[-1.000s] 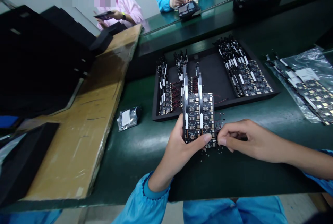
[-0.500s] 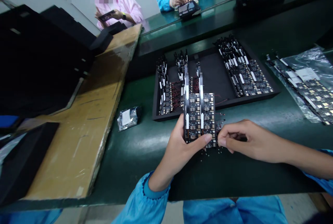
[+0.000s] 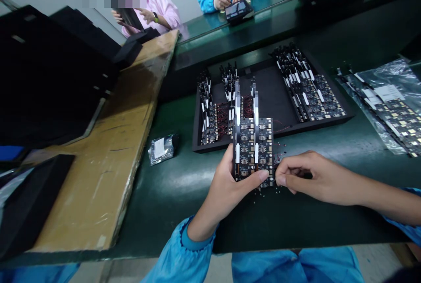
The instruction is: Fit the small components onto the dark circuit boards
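Observation:
My left hand (image 3: 234, 178) grips a black circuit board panel (image 3: 263, 147) by its lower left, with the thumb lying across its bottom edge. Grey and white strips rise from the panel's far end. Just right of the panel's lower corner is my right hand (image 3: 309, 175), its thumb and index finger pinched together. What the pinch holds, if anything, is too small to make out. Tiny loose parts (image 3: 279, 153) are scattered on the table between the panel and my right hand.
Behind the panel stands a black tray (image 3: 263, 77) with rows of circuit boards (image 3: 311, 88) and red wires. More boards lie on a plastic bag (image 3: 388, 72) at right. A small silvery packet (image 3: 162, 148) and a cardboard sheet (image 3: 95, 178) are at left. Two people sit across the table.
The panel in my left hand has shifted very slightly to the right. My right hand stays pinched in place. Across the table, the person in pink has tilted a dark flat object.

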Motion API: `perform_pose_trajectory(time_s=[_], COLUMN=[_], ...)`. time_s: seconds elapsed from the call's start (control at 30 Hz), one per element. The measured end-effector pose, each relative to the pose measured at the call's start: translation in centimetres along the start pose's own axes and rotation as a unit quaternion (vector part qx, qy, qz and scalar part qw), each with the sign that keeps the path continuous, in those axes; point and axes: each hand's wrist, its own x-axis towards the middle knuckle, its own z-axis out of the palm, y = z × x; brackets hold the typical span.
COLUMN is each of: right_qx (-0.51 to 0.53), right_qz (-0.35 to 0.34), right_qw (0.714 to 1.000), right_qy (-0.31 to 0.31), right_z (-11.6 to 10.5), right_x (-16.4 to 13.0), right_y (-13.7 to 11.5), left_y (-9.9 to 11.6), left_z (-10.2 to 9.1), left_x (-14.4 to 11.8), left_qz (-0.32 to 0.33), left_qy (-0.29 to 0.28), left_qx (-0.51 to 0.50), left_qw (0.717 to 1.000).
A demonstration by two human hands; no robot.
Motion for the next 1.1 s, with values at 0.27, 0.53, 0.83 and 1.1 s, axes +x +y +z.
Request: perform_pose_trajectory(time_s=[0.27,0.53,0.83,1.1], right_qx=[-0.001,-0.014,-0.008,-0.014], right_qz=[-0.006,-0.006,-0.01,-0.015], right_qw=[1.0,1.0,1.0,1.0], right_qy=[-0.004,0.01,0.011,0.013], right_z=[-0.08,-0.04,-0.04,0.02], right_x=[0.08,0.08,0.04,0.16], right_y=[-0.16,0.15,0.27,0.26], left_y=[0.02,0.13,-0.05,-0.02], left_z=[-0.01,-0.07,-0.06,-0.08], left_x=[0.03,0.0,-0.01,-0.05], left_qz=[-0.002,0.004,0.001,-0.003], left_qy=[-0.005,-0.006,-0.006,-0.005], left_qx=[-0.006,-0.003,-0.013,-0.017], left_qw=[1.0,1.0,1.0,1.0])
